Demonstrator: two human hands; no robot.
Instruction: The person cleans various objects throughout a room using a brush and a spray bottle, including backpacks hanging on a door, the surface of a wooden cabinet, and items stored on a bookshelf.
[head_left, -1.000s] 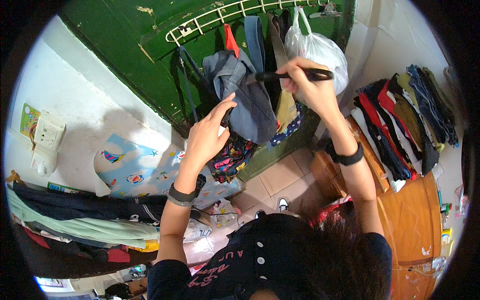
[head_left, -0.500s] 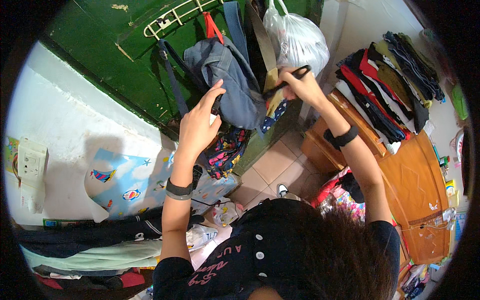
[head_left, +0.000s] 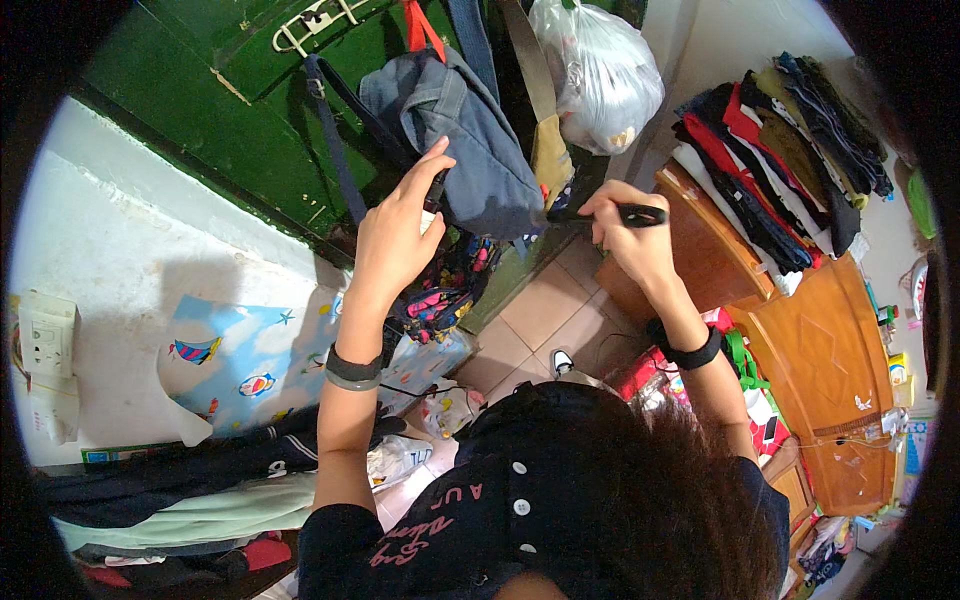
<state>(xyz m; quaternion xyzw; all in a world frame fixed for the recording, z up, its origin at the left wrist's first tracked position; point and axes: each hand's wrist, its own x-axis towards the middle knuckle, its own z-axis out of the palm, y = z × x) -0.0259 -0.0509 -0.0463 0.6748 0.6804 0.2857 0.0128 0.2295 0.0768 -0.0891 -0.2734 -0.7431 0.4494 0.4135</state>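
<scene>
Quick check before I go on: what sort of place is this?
Likely a bedroom or dressing corner in a home: heaped clothes beside wooden furniture, and a blue-grey bag and a white plastic bag hanging against a green panel.

Our left arm reaches up just left of the denim bag (head_left: 480,155), the left hand (head_left: 400,235) with its back toward us, index finger stretched toward the bag and thumb set apart lower down. Our right hand (head_left: 630,235) is curled in a firm grip just right of the bag's lower end, its forearm slanting up toward it.
</scene>
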